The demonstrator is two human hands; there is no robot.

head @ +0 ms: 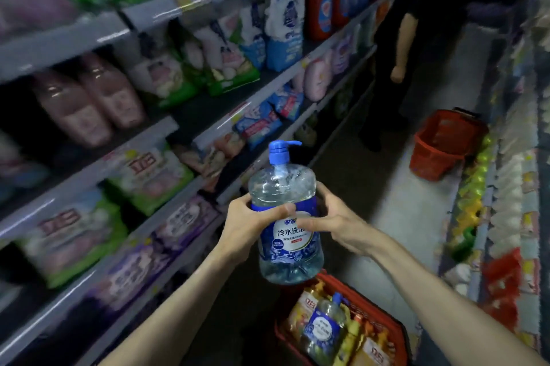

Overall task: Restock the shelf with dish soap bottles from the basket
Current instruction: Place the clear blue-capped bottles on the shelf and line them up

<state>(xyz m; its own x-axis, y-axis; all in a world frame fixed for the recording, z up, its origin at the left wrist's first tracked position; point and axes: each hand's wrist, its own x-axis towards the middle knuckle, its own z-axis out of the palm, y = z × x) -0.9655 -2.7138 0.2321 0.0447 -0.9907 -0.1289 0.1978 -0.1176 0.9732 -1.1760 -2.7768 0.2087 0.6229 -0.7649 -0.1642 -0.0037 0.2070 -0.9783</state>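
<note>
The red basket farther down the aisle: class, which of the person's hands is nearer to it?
Right. The right hand grips the dish soap bottle on the side toward that red basket; the left hand grips the bottle's far side, next to the shelves.

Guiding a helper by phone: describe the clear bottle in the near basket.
Find the nearer red plastic basket at the bottom of the view. Inside lies a clear bottle with blue label and pump, the only see-through one among yellow-orange bottles.
</note>
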